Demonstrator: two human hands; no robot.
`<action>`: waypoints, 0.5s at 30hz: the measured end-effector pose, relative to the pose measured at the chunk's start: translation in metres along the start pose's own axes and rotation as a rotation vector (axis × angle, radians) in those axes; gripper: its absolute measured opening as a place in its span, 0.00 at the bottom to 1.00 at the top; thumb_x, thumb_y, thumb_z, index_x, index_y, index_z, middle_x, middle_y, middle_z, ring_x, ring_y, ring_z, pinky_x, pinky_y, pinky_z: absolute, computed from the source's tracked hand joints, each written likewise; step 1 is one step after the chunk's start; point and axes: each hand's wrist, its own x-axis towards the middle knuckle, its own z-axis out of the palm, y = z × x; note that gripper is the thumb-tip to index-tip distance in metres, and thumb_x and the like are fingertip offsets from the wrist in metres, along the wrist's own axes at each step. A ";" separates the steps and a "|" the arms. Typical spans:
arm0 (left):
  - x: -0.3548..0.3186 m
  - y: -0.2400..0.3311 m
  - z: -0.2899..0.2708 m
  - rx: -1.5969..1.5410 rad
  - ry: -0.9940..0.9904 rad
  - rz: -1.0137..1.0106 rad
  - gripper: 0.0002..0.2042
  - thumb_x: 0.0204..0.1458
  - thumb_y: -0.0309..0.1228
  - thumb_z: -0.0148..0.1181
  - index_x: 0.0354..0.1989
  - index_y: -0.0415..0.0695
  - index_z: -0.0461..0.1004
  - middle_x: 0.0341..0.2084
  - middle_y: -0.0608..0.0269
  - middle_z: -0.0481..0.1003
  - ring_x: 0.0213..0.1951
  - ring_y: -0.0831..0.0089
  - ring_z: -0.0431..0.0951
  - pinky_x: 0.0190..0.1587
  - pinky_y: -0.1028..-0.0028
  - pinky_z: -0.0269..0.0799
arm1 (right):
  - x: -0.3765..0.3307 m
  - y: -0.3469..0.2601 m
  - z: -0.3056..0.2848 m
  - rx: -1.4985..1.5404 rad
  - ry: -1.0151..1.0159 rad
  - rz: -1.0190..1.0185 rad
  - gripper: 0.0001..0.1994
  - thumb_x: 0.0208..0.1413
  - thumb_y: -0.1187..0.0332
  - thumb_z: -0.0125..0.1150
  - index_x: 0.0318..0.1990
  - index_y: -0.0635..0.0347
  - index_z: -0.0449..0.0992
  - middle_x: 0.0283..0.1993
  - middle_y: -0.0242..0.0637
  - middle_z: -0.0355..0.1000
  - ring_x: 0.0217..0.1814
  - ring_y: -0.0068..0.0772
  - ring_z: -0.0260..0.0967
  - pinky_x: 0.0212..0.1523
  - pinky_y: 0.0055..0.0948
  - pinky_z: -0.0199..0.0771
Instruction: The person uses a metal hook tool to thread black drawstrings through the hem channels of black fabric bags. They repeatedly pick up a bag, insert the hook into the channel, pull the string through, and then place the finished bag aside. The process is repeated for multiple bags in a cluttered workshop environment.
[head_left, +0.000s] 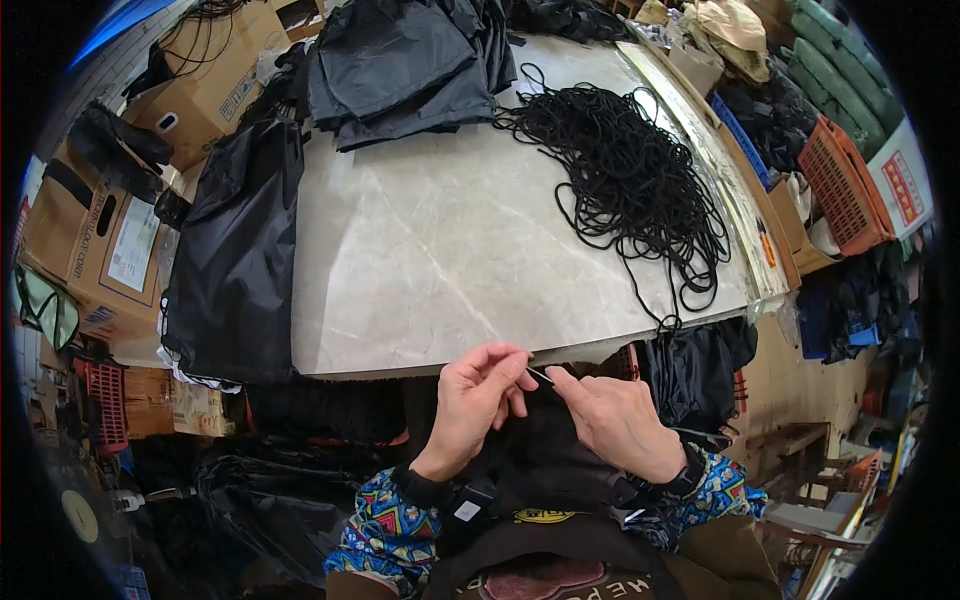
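Note:
My left hand (478,400) and my right hand (618,418) meet just in front of the table's near edge, above my lap. A thin, pale, metallic-looking sliver (541,375) shows between them, its near end in the closed fingers of my right hand. My left thumb and forefinger are pinched together at its other end, over a tiny dark bit too small to name. Beyond my right hand, a loose heap of black cord (640,175) lies on the table, with strands trailing to the near edge.
The pale marbled table (420,250) carries folded black fabric pieces (405,70) at the back and a black fabric stack (245,250) at its left edge. Cardboard boxes (105,240) stand left, an orange crate (845,185) right. Black bundles (290,490) lie below the table.

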 end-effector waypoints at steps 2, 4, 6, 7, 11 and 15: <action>0.003 0.005 0.001 0.066 -0.008 0.024 0.10 0.58 0.29 0.53 0.42 0.34 0.70 0.26 0.58 0.76 0.16 0.83 0.70 0.15 0.85 0.58 | 0.000 0.000 -0.001 -0.010 0.020 0.008 0.22 0.44 0.75 0.57 0.51 0.60 0.70 0.20 0.33 0.64 0.22 0.32 0.68 0.18 0.32 0.63; 0.009 0.006 0.004 0.225 -0.043 0.072 0.10 0.59 0.30 0.53 0.41 0.35 0.70 0.25 0.59 0.76 0.15 0.84 0.69 0.14 0.85 0.56 | 0.001 0.002 -0.003 -0.031 0.016 0.028 0.22 0.44 0.76 0.57 0.51 0.60 0.69 0.20 0.32 0.64 0.22 0.32 0.68 0.19 0.32 0.63; 0.011 0.015 0.006 0.216 -0.081 0.018 0.11 0.59 0.30 0.53 0.44 0.35 0.69 0.26 0.58 0.77 0.16 0.83 0.70 0.14 0.85 0.58 | 0.001 0.005 -0.004 -0.038 0.021 0.040 0.22 0.43 0.76 0.57 0.51 0.61 0.69 0.21 0.32 0.64 0.23 0.32 0.68 0.19 0.32 0.64; 0.012 0.018 0.007 0.212 -0.104 -0.012 0.11 0.59 0.30 0.52 0.45 0.35 0.69 0.27 0.58 0.77 0.16 0.82 0.71 0.14 0.85 0.58 | 0.001 0.006 -0.005 -0.035 0.028 0.042 0.23 0.43 0.76 0.57 0.51 0.61 0.69 0.21 0.32 0.64 0.23 0.32 0.68 0.19 0.32 0.64; 0.015 0.014 0.006 0.141 -0.119 -0.073 0.12 0.59 0.30 0.53 0.46 0.34 0.71 0.30 0.55 0.78 0.19 0.79 0.74 0.16 0.84 0.63 | 0.003 0.007 -0.006 -0.036 0.022 0.036 0.23 0.42 0.76 0.58 0.51 0.61 0.69 0.21 0.32 0.64 0.24 0.32 0.68 0.19 0.32 0.64; 0.015 0.012 0.003 0.182 -0.076 -0.065 0.12 0.58 0.31 0.54 0.43 0.34 0.72 0.30 0.56 0.77 0.19 0.78 0.74 0.16 0.83 0.65 | 0.002 0.006 -0.002 -0.051 0.001 0.028 0.23 0.42 0.76 0.58 0.51 0.61 0.69 0.21 0.32 0.64 0.24 0.32 0.68 0.19 0.32 0.63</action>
